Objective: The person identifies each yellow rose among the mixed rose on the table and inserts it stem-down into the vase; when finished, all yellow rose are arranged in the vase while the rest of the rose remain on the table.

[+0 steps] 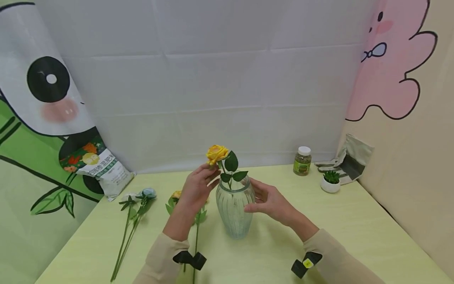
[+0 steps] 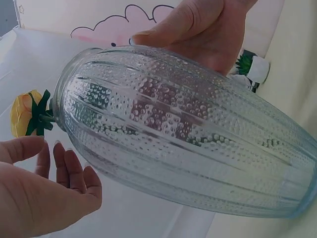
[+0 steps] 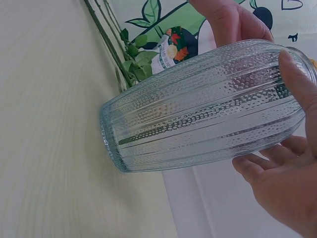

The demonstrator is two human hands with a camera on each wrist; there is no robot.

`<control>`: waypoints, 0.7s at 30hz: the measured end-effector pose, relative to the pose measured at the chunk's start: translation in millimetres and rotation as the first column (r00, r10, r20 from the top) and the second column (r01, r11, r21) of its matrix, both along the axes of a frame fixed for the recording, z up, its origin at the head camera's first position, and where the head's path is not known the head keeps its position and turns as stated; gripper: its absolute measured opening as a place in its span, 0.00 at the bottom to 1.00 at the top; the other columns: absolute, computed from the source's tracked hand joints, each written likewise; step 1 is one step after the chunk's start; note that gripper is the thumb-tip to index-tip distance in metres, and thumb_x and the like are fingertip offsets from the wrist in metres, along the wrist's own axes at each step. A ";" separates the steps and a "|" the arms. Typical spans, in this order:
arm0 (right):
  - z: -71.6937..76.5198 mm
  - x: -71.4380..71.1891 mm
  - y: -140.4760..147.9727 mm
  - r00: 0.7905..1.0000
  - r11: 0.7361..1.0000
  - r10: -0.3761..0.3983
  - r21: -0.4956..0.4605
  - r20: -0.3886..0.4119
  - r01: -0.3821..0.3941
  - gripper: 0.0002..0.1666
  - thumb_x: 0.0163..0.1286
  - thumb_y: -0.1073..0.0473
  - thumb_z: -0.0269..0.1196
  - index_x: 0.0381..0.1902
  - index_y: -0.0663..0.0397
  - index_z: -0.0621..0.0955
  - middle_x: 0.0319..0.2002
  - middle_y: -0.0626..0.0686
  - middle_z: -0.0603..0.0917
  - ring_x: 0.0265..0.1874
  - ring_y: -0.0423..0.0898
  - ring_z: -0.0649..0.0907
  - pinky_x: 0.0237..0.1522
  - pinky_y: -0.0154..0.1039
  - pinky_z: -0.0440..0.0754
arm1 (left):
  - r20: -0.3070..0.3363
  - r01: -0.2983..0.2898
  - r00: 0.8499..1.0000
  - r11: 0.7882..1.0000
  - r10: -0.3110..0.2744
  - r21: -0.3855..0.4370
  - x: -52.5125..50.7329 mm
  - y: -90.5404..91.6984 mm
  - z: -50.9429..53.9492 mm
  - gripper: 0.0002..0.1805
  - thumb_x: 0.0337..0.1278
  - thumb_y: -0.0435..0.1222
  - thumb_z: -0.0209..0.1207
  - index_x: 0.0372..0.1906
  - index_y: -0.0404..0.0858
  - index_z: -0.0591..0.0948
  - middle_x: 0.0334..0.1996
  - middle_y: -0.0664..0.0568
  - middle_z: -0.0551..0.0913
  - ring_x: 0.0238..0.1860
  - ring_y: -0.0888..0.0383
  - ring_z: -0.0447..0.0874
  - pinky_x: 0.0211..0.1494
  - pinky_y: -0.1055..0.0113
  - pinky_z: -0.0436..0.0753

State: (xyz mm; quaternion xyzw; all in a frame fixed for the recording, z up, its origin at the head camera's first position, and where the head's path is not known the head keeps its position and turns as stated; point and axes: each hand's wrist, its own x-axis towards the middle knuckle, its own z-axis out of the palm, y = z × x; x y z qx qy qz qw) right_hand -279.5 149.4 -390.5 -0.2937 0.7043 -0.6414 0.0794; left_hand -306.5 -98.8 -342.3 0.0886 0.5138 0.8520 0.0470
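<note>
A clear ribbed glass vase (image 1: pixel 235 213) stands upright on the table, also large in the left wrist view (image 2: pixel 173 129) and right wrist view (image 3: pixel 208 109). A yellow rose (image 1: pixel 217 154) with green leaves leans left out of its mouth, its stem inside. My left hand (image 1: pixel 196 189) is beside the bloom and rim, fingers loosely bent; in the left wrist view that hand (image 2: pixel 49 193) has a gap between thumb and fingers, just below the rose (image 2: pixel 25 113). My right hand (image 1: pixel 271 201) holds the vase's right side, thumb in front, fingers behind.
White and blue flowers (image 1: pixel 148 193) with long stems lie at the left. Other yellow flowers (image 1: pixel 176 194) lie partly under my left forearm. A printed bag (image 1: pixel 110 173) leans at the back left. A lidded jar (image 1: pixel 302 161), a potted plant (image 1: pixel 330 184) and gloves (image 1: pixel 349 163) are back right.
</note>
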 end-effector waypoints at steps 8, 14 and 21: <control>0.0 0.1 -0.8 1.000 1.000 0.001 -0.005 0.005 -0.001 0.55 0.63 0.59 0.73 0.79 0.56 0.55 0.78 0.54 0.57 0.75 0.54 0.60 0.72 0.52 0.62 | 0.029 -0.037 0.999 0.999 0.037 0.026 -2.6 -20.2 -12.7 0.08 0.72 0.26 0.52 0.51 0.33 0.75 0.44 0.49 0.83 0.47 0.56 0.82 0.60 0.65 0.79; -2.3 -0.6 -1.3 1.000 1.000 0.003 0.000 -0.007 -0.003 0.55 0.63 0.59 0.74 0.79 0.57 0.55 0.78 0.54 0.57 0.75 0.54 0.59 0.73 0.51 0.60 | 0.076 -0.084 0.993 0.996 0.085 -0.019 -4.7 -43.3 -28.1 0.08 0.72 0.27 0.55 0.51 0.32 0.78 0.41 0.50 0.85 0.46 0.55 0.84 0.59 0.65 0.81; -2.4 -1.8 0.3 1.000 1.000 -0.021 0.022 -0.018 0.021 0.56 0.62 0.57 0.74 0.79 0.56 0.54 0.78 0.53 0.58 0.75 0.53 0.60 0.73 0.52 0.60 | 0.040 -0.186 0.980 0.971 0.194 -0.149 -11.0 -74.7 -44.9 0.08 0.70 0.31 0.60 0.50 0.35 0.80 0.40 0.52 0.86 0.45 0.57 0.85 0.61 0.62 0.81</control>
